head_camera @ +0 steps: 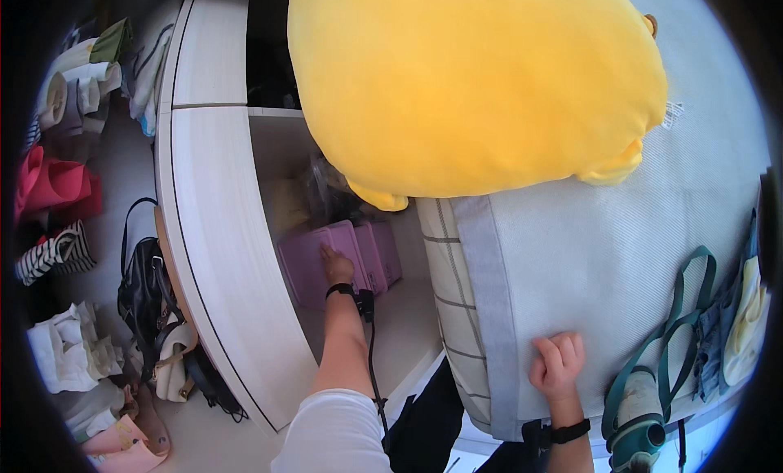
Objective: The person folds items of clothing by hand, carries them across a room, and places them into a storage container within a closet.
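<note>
My left hand [338,267] reaches down into a cabinet compartment, its fingers against a purple plastic box [309,271]. Whether the fingers grip the box cannot be told. Right behind that box stand more purple boxes [380,256]. On the pale woven bed mat [563,259], near the bed's front edge, rests my right hand [558,366], its fingers curled and nothing seen in them. A large yellow plush toy [477,87] lies across the bed and overhangs the compartment, hiding its upper part.
A pale wooden panel [220,246] borders the compartment on the left. Beyond it lie a black handbag [144,283], a cream bag [174,366] and clothes [73,344]. A bottle with a green strap [639,406] and denim clothing [722,338] lie at right. A clear plastic bag [324,191] sits deeper inside.
</note>
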Tool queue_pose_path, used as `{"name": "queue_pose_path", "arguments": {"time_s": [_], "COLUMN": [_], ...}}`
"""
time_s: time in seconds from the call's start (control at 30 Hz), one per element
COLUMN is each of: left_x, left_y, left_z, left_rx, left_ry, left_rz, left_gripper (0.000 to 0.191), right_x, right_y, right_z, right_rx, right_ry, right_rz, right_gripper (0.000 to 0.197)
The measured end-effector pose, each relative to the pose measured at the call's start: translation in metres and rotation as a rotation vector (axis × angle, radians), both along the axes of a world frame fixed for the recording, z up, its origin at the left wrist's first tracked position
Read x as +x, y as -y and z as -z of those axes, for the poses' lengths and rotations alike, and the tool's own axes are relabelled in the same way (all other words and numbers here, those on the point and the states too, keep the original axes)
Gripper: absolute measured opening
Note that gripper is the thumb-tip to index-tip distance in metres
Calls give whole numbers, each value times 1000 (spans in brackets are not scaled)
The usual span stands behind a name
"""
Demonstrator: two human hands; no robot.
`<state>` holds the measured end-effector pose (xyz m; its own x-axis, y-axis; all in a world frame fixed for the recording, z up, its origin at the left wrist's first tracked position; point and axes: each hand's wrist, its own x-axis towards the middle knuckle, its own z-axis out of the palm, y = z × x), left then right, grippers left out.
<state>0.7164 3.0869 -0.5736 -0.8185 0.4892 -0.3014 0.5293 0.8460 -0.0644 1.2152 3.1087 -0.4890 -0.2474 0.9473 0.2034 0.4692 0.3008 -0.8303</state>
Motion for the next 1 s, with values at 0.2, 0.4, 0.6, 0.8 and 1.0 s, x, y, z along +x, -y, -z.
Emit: {"name": "queue_pose_path", "arguments": {"time_s": [0.2, 0.4, 0.6, 0.8, 1.0], "left_x": [-23, -33, 34, -18, 12], "left_y": [-30, -15, -43, -29, -42], "left_z": [14, 3, 8, 4, -2], "left_rx": [23, -75, -491, -389, -191], "left_ry": [1, -179, 65, -14, -99], "left_rz": [224, 215, -66, -59, -210], "left_gripper": [61, 64, 71, 82, 85], "right_x": [4, 0, 9, -2, 6], "right_y": [1, 2, 3, 2, -8], "right_z": [2, 1, 6, 5, -9], "right_rx": [9, 38, -1, 39, -15], "right_ry": [116, 110, 174, 91, 124], "right_rz": [12, -10, 10, 27, 48], "right_gripper": [26, 24, 23, 24, 24]}}
